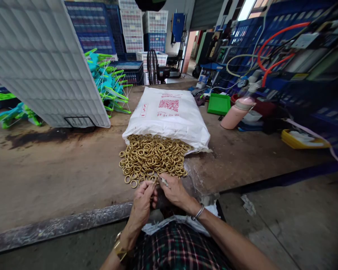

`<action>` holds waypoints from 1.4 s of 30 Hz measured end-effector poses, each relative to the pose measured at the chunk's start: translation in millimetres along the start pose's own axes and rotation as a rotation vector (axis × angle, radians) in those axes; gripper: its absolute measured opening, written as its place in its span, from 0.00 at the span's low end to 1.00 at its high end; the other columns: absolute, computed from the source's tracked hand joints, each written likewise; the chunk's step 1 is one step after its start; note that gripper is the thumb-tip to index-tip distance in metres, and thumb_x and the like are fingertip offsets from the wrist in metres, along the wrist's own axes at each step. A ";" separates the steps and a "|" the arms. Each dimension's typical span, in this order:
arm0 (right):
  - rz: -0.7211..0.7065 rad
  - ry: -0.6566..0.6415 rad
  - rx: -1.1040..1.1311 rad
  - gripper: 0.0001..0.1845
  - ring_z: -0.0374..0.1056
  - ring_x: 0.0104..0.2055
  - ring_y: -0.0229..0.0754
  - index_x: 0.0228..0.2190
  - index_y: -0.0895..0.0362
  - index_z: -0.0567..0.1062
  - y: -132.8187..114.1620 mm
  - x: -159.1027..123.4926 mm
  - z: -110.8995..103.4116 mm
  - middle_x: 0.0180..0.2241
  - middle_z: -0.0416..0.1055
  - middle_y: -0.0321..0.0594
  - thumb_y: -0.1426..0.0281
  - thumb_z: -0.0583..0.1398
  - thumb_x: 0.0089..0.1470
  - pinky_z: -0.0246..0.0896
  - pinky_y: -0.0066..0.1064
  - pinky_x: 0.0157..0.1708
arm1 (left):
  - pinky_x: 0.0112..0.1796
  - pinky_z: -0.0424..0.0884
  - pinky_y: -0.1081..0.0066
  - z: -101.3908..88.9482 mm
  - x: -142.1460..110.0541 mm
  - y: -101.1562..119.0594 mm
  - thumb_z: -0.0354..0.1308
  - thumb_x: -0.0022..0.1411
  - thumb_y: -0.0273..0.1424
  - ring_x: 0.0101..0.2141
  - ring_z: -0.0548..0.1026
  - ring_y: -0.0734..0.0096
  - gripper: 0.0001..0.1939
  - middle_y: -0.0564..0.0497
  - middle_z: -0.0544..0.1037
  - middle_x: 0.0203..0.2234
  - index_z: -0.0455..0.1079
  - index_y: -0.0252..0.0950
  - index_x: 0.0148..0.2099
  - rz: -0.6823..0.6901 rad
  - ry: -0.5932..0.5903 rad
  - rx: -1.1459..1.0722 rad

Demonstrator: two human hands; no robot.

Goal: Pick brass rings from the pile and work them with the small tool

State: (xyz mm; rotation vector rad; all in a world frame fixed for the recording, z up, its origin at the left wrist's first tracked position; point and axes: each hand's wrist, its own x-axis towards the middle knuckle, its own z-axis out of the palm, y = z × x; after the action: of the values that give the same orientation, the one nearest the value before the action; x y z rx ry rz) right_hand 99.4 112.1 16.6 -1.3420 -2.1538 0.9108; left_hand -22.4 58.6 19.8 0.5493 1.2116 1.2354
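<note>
A heap of gold-coloured metal rings (154, 153) spills out of the open mouth of a white printed sack (183, 123) lying on the brown tabletop. My hands meet at the heap's near edge, by the table's front edge. My left hand (143, 201) is closed in a pinch, thumb against forefinger. Whatever lies between those fingertips is too small to make out. My right hand (175, 191) is closed too, its fingertips almost touching the left ones. A small pale-grey piece (164, 182) shows at its fingers; I cannot tell if it is a tool or a finger wrap.
A white ribbed panel (50, 63) stands on the left, with blue-and-green plastic pieces (109, 82) behind it. To the right are a green tray (219, 104), a pink bottle (236, 113) and a yellow tray (301, 140). A black fan (153, 67) stands behind the table.
</note>
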 end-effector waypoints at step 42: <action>0.073 -0.043 -0.477 0.10 0.68 0.31 0.40 0.36 0.56 0.69 1.2 15.3 -1.1 0.30 0.73 0.40 0.75 0.53 0.50 0.45 0.28 0.28 | 0.17 0.60 0.81 -15.1 -0.4 8.7 0.61 0.50 0.31 0.19 0.68 0.79 0.17 0.54 0.73 0.23 0.63 0.36 0.43 -0.102 -0.078 -0.392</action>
State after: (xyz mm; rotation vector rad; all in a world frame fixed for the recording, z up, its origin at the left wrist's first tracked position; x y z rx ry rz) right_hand 94.3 126.6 16.9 -1.6379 -2.4692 0.4632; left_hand -39.5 56.8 22.4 0.2402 0.8896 1.3092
